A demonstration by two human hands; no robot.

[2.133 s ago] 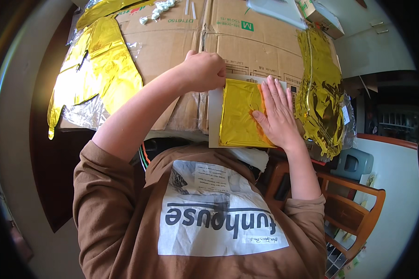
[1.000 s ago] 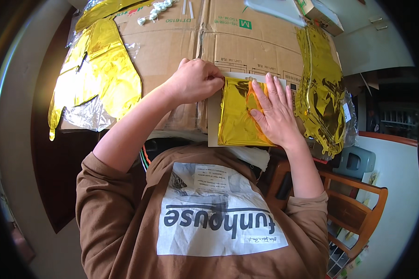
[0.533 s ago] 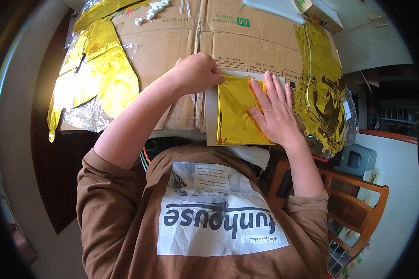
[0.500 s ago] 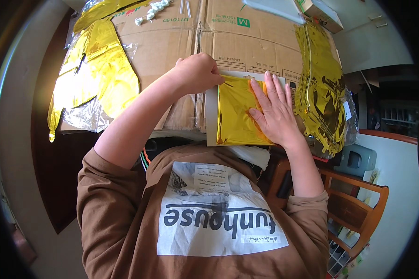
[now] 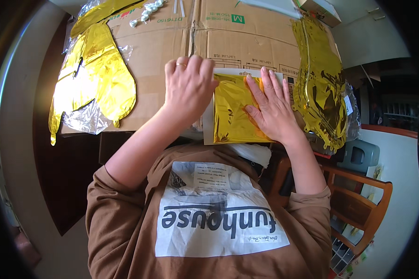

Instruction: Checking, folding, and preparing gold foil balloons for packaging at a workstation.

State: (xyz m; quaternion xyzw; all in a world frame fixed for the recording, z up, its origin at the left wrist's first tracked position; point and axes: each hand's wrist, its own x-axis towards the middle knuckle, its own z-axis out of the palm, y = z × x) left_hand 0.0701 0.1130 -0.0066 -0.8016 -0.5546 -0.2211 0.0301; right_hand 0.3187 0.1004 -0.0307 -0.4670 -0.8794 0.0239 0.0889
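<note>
A folded gold foil piece point(image 5: 230, 109), shiny and nearly square, lies on a pale grey card point(image 5: 209, 122) at the table's near side. My right hand point(image 5: 275, 111) rests flat on its right part, fingers stretched out and thumb spread to the left. At the upper left edge of the foil is my left hand point(image 5: 189, 88), closed with its knuckles up and a ring on one finger. Its thumb side meets the foil's edge; the fingertips are hidden, so whatever they pinch does not show.
Flattened brown cardboard point(image 5: 149, 69) covers the table. Gold foil balloons point(image 5: 100, 65) with clear plastic lie at left, and a long stack of gold foil point(image 5: 319, 83) at right. Small white pieces point(image 5: 146, 13) and clear straws point(image 5: 179, 8) sit far left. A wooden chair point(image 5: 358, 204) stands at right.
My left hand has turned, its knuckles now facing up and away, and its forearm has swung nearer my body. My right hand stays flat on the foil. The whole view has shifted slightly.
</note>
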